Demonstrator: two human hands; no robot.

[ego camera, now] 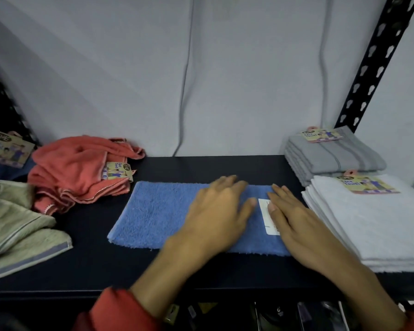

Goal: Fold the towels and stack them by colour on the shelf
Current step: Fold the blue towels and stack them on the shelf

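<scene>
The shelf (pixel 101 266) was black. At its centre lay a plain blue towel (pixel 158 213) bearing a white label (pixel 265 216). Left of the blue towel were coral-red towels (pixel 77 170) with pale scalloped edging, and further left, olive-green towels (pixel 14 225) with a grey-blue border band. Right of the blue towel was a plain white stack (pixel 373 225); behind that stack was a grey stack (pixel 332 154) with darker grey stripes. The sleeve (pixel 120 311) was red.

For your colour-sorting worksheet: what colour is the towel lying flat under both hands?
Blue towel, seen best in the head view.
</scene>
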